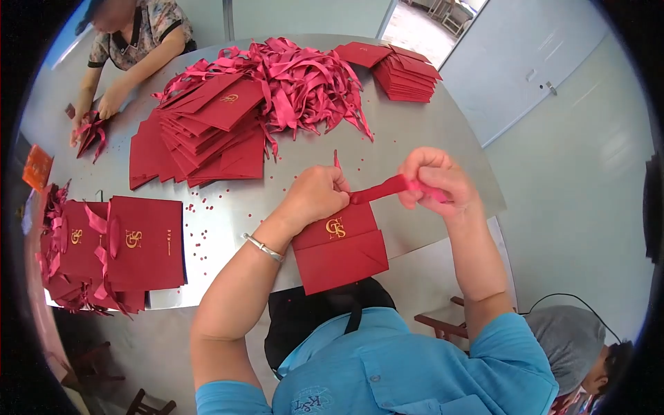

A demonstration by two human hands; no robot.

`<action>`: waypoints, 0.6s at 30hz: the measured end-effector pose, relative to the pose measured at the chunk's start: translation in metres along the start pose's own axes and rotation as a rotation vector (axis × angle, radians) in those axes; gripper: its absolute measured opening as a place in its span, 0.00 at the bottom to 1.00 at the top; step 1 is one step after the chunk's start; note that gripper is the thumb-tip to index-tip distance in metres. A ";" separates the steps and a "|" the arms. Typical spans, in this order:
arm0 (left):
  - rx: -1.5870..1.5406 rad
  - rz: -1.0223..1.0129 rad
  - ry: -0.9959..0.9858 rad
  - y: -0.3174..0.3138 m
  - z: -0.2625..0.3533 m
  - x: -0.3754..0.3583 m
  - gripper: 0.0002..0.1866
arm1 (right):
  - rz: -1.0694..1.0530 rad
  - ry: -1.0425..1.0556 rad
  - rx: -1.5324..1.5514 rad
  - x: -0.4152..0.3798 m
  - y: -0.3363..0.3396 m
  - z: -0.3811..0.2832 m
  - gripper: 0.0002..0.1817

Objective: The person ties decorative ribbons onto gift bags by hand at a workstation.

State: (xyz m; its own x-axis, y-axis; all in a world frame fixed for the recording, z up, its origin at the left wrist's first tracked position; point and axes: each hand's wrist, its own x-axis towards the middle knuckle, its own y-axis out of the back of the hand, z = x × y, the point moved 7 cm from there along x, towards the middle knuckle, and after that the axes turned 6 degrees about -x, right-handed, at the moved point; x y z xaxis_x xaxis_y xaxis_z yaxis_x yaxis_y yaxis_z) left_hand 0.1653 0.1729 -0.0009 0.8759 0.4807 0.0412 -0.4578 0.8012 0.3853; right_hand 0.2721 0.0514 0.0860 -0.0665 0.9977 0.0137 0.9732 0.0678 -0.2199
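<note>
A red paper bag (342,252) with gold lettering lies flat at the table's near edge, in front of my body. My left hand (318,197) is closed at the bag's far edge, its fingers pinching the ribbon where it meets the bag. From there a red-pink ribbon (379,189) runs taut to the right. My right hand (439,183) grips the ribbon's other part, raised to the right of the bag, with a pink end showing below the fingers. A short ribbon tip (337,159) sticks up beyond my left hand.
Behind lie a pink ribbon heap (304,86), a pile of red bags (207,131) and another stack (408,75). Bags with ribbons (145,242) lie left. A co-worker (138,41) handles a bag at the upper left. Another person (567,346) is at the lower right.
</note>
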 end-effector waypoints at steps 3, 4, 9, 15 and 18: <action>0.015 0.003 -0.003 0.000 0.000 0.000 0.06 | 0.025 0.123 0.153 -0.001 -0.003 -0.010 0.12; 0.015 0.006 -0.017 0.000 0.001 0.000 0.06 | 0.097 0.169 0.206 -0.001 -0.001 -0.014 0.13; 0.016 0.002 0.020 0.000 -0.001 -0.001 0.06 | 0.284 0.327 -0.102 -0.001 0.004 -0.025 0.14; 0.008 -0.011 0.013 -0.001 -0.002 0.000 0.05 | 0.360 0.418 -0.184 -0.004 0.014 -0.029 0.13; -0.014 -0.020 -0.008 -0.003 -0.005 0.002 0.06 | 0.307 0.421 -0.087 0.000 0.018 -0.025 0.12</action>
State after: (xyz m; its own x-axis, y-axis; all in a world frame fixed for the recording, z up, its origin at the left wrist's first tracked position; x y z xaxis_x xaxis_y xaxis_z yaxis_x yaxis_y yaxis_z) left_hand 0.1672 0.1734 -0.0065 0.8862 0.4615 0.0414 -0.4421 0.8154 0.3737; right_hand 0.2953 0.0522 0.1068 0.3010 0.8848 0.3558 0.9499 -0.2453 -0.1937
